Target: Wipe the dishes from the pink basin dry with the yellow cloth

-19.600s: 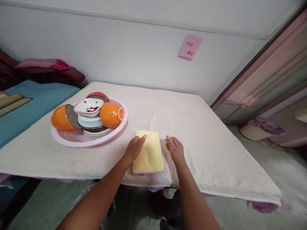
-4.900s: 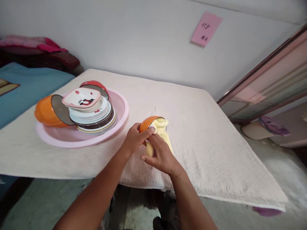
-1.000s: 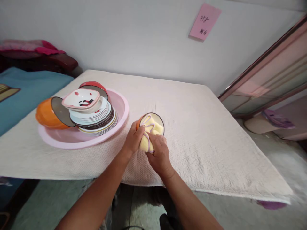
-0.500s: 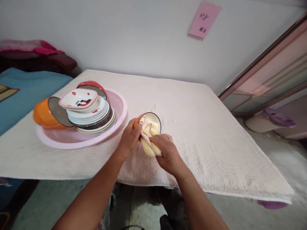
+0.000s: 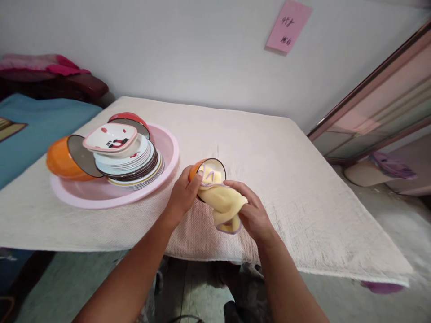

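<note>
An orange bowl point(image 5: 194, 171) with a cream inside and dark rim is tilted above the front of the table, its mouth facing up and right. My left hand point(image 5: 184, 190) grips its left side, thumb pressed over the rim onto a yellow cloth point(image 5: 224, 199) with purple edging. Part of this cloth lies inside the bowl, and the rest drapes over the near rim. At the right, my right hand point(image 5: 253, 211) is closed around the cloth's loose portion, its index finger reaching toward the bowl's rim.
A pink basin point(image 5: 173, 166) on the left holds stacked plates point(image 5: 151, 172), a white square dish point(image 5: 112, 137), a larger orange bowl point(image 5: 59, 159) and a red bowl point(image 5: 129, 117). A white cloth covers the table point(image 5: 303, 193). A bin point(image 5: 363, 170) stands on the floor at right.
My right hand has shifted slightly right and opened out from the bowl, drawing the cloth with it. More cloth now hangs over the near rim. My left hand keeps its hold.
</note>
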### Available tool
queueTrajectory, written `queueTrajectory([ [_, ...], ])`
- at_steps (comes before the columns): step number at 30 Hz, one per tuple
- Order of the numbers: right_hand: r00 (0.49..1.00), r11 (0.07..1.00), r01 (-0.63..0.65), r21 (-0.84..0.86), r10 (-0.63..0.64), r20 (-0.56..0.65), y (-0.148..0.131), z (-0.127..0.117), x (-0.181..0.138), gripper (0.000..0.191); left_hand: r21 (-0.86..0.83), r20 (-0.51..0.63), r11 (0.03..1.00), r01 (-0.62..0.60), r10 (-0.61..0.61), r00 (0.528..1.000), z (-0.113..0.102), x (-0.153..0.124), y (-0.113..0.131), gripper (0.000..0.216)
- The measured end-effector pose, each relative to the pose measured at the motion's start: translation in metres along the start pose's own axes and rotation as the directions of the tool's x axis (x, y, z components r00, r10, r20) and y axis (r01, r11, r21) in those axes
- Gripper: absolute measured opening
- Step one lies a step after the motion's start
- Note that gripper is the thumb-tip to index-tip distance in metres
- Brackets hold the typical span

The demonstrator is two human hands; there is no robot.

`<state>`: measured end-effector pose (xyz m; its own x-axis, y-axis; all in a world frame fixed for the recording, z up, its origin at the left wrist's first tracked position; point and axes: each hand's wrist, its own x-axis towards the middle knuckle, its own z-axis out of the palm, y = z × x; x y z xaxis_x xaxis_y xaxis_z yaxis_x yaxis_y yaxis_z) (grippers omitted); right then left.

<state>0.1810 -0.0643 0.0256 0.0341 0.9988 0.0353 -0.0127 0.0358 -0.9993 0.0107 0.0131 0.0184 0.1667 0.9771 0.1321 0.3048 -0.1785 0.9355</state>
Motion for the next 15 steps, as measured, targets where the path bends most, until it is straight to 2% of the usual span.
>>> queueTrajectory([
  [3,0.987,0.961,-0.084,0.264,0.043,0.158,-0.005,-0.004,-0.002,0.049,0.0,-0.008,1.0,-0.008,0.008,1.0,-0.001,0.0,0.002,0.039],
  [6,0.962,0.918,-0.112,0.38,0.004,0.272,-0.007,-0.011,-0.003,0.054,0.008,-0.015,1.0,-0.017,0.018,1.0,-0.002,-0.001,0.004,0.038],
  [10,0.963,0.927,-0.085,0.364,-0.018,0.269,0.002,-0.009,-0.002,0.059,-0.002,-0.01,1.0,-0.021,0.021,1.0,0.0,-0.003,0.006,0.037],
  [15,0.976,0.966,-0.093,0.242,0.041,0.213,0.007,0.013,0.0,0.038,-0.003,-0.013,0.998,-0.07,0.07,0.997,0.003,-0.005,0.005,0.035],
])
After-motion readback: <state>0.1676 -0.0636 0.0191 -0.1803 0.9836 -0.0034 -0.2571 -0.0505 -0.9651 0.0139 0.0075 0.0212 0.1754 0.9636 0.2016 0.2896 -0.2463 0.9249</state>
